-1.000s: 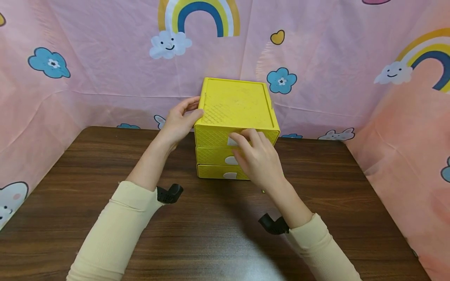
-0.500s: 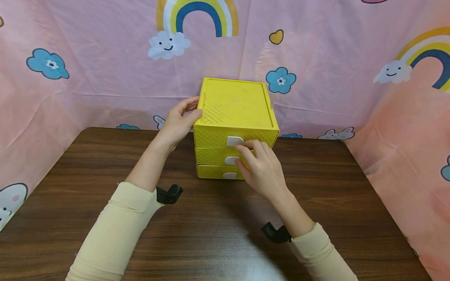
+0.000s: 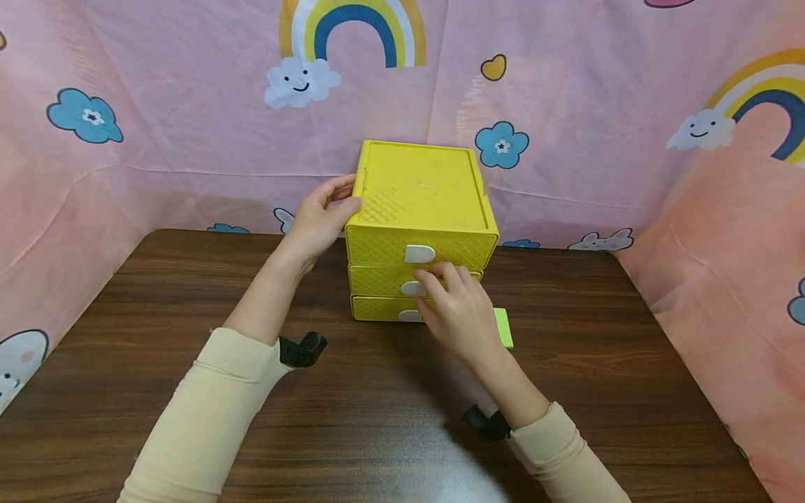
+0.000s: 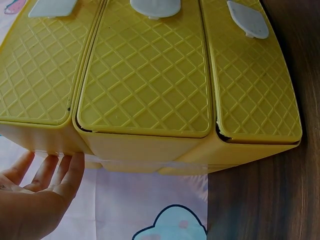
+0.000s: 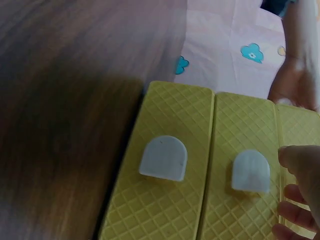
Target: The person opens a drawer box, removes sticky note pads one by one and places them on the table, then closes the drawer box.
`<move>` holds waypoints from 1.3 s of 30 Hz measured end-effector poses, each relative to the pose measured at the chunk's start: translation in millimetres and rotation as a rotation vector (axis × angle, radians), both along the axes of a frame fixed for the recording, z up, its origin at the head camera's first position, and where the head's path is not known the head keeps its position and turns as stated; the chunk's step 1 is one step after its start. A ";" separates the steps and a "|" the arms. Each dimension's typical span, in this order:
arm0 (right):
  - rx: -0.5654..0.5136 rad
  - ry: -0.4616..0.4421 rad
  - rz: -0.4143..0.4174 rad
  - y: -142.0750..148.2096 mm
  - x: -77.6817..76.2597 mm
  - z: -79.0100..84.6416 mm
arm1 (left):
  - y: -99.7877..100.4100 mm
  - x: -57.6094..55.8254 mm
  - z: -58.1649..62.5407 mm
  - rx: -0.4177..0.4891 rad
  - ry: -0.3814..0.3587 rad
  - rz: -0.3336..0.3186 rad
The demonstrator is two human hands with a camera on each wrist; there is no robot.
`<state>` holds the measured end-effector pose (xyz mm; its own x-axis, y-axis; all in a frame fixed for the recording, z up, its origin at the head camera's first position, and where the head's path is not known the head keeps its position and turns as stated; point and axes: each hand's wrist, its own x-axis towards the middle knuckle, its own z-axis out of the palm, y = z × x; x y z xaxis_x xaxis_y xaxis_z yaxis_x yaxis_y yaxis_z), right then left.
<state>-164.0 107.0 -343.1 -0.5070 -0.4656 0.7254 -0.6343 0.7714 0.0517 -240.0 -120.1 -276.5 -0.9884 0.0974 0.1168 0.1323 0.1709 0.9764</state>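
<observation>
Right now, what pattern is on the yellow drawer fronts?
The drawer fronts have a raised crisscross diamond lattice; it shows best in the left wrist view.

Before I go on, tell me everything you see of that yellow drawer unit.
The yellow drawer unit looks like plastic: three stacked drawers with diamond-lattice fronts, each bearing a white tab handle rounded at one end. The top handle's rounded end points right, the lower two left. Its rimmed top has scuffs and criss-cross marks. It stands upright on the dark wood-look table, drawers apparently closed. The left hand touches its left side; the right hand is at its front, contact unclear.
</observation>
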 end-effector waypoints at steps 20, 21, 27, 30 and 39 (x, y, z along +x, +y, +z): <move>0.057 -0.009 -0.030 -8.9 -4.1 -12.9 | -0.2 2.1 0.4 -0.015 -0.003 -0.001; 0.054 -0.008 -0.029 -9.1 -4.5 -13.2 | -0.1 2.1 0.5 -0.019 -0.004 0.000; 0.057 -0.032 -0.044 -10.7 -5.4 -13.7 | -0.1 2.5 0.7 -0.023 0.000 -0.002; 0.053 -0.049 -0.044 -11.6 -5.1 -13.6 | -0.2 2.4 0.5 -0.016 0.004 -0.003; 0.057 -0.020 -0.064 -14.4 -6.0 -14.5 | -0.5 2.5 0.7 -0.026 -0.007 -0.005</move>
<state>-170.0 92.6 -357.6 -0.5512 -0.4724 0.6877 -0.5853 0.8064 0.0847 -237.5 -120.6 -275.7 -0.9886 0.1052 0.1074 0.1265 0.1953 0.9725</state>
